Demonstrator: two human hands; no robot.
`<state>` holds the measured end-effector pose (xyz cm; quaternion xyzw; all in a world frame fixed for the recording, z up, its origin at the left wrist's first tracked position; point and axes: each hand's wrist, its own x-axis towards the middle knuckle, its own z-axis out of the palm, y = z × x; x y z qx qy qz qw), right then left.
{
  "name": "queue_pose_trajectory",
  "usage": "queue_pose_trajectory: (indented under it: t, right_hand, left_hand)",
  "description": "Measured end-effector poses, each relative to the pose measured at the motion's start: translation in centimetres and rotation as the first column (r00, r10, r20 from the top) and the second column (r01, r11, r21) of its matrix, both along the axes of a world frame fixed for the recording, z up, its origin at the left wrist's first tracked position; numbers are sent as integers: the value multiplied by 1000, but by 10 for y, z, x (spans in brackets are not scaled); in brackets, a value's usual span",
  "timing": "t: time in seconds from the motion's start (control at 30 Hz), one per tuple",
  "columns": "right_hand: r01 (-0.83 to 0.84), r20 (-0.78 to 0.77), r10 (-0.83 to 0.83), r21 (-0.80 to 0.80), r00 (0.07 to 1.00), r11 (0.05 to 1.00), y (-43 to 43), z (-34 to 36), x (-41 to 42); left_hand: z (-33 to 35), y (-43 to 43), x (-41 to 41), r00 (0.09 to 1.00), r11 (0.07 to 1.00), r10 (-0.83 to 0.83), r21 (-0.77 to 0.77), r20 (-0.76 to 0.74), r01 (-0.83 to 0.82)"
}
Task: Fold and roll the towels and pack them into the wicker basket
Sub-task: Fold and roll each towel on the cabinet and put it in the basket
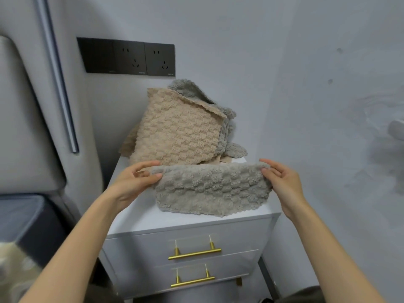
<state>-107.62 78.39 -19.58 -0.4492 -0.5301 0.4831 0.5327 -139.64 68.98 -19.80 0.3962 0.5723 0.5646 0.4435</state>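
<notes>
Centre of the frame: grey towel, folded over on itself, held up as a wide band just above the front part of the white nightstand top. Lower scalloped edge hanging toward that top; touching it or just clear, cannot tell. Pinched at the upper left corner by the left hand, thumb on the near face, fingers curled behind the fold. Pinched at the upper right corner by the right hand in the same way, thumb in front, fingers over the top edge. Stretched fairly taut between the two grips, top edge roughly level.

Behind it, just above centre: beige towel draped over something boxy and hidden, one corner sticking up, lower edge spilling onto the nightstand top. Behind and to the right of that, second grey towel in a loose heap, partly covered by the beige one, one scalloped end lying on the top at the right.

Lower centre: two drawers in the nightstand front, one above the other, each with a gold bar handle. Upper left: black socket panel on the pale wall, three plates side by side. Far left: grey padded headboard, with a metal strip running down beside it. Lower left: dark bedding, and at the very corner a blurred pale shape, too soft to tell
</notes>
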Motion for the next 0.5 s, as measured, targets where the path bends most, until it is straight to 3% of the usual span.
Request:
queue_pose_trajectory:
  t: [0.07, 0.13, 0.23, 0.3, 0.37, 0.5]
  right_hand:
    - [18, 33, -19, 42, 999, 999, -1, 0, 1]
    - [64, 114, -75, 95, 991, 993, -2, -2, 3]
    - [131, 223, -177, 206, 959, 970, -4, -2, 5]
    - [185, 235, -255, 283, 938, 941, -3, 1, 5]
    - [209, 193, -279, 319, 941, 924, -3, 5, 4]
    - [147, 59, -167, 259, 984, 955, -5, 10, -2]
  left_hand:
    - [-1, -2, 0, 974, 997, 52, 61, -222, -39]
    - [-4, -3, -3, 885, 992, 103, 106, -454, -62]
    - [-6, -3, 0, 797, 983, 155, 171, -583, -67]
    - [-1, -4, 4, 822, 976, 185, 199, -539, -90]
    - [4, -4, 4, 918, 979, 130, 196, -375, -58]
    - [12, -5, 8, 990, 986, -13, 163, -140, 36]
